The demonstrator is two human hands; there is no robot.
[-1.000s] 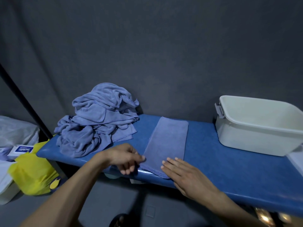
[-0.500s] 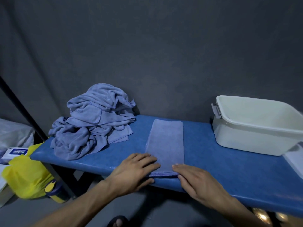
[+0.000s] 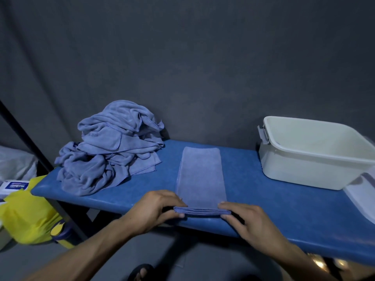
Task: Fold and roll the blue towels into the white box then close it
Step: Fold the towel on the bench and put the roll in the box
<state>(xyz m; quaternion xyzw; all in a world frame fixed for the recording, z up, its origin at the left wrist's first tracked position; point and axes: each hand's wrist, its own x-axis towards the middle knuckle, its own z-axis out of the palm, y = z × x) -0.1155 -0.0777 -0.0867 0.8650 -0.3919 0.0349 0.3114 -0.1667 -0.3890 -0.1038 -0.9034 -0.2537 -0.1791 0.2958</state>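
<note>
A blue towel folded into a long narrow strip lies on the blue bench, running away from me. My left hand pinches its near left corner between thumb and fingers. My right hand pinches the near right corner the same way. The near edge is lifted slightly off the bench. A heap of unfolded blue towels sits at the bench's left end. The white box stands open at the right, with nothing visible inside.
The box's lid lies flat at the right edge, beside the box. A yellow bag and white packages sit on the floor to the left. A dark pole slants past the bench's left end. A grey wall backs the bench.
Both hands went from lying flat on the towel's near end to pinching its two near corners. The near edge now lifts slightly.
</note>
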